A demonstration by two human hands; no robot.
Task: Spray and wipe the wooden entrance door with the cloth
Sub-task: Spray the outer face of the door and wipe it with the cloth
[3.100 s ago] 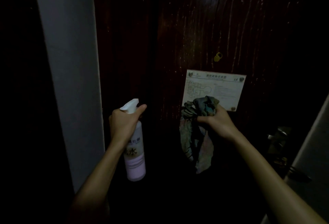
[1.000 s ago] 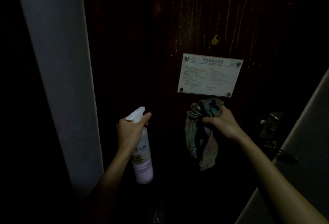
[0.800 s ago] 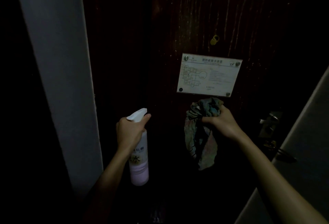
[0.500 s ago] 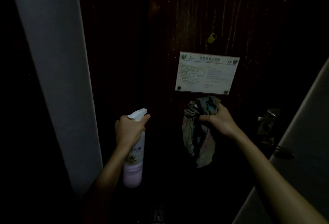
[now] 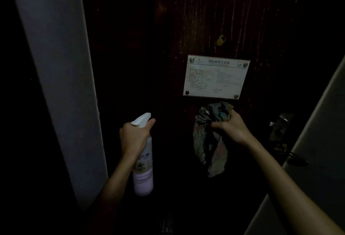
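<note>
1. Head view, background: a dim entrance. The dark wooden door (image 5: 205,19) fills the centre and upper right of the frame. Pale streaks, probably runs of spray, show on its upper part. A pale wall (image 5: 56,66) stands at the left.
2. Fixtures: a white sign (image 5: 214,76) is fixed right of centre, with a small yellow tag (image 5: 221,40) above it. A metal handle (image 5: 280,128) sits at the right edge, mid-height.
3. Left hand (image 5: 134,137), lower centre: its fingers are curled round the neck of the spray bottle (image 5: 143,175). The forefinger lies forward beside the nozzle, which faces the door.
4. Right hand (image 5: 231,128): it is closed on the bunched cloth (image 5: 211,141), held just below the sign, with the loose end hanging. Whether the cloth presses on the wood cannot be told.
5. Judgement: wiping is under way beneath the sign, and the upper streaks look unwiped.
6. Risks:
   - The hanging end may drag and smear, because the cloth is bunched rather than folded flat.
   - Spraying now could wet the sign or the handle, both close by.
   - The poor light may leave missed patches.
</note>
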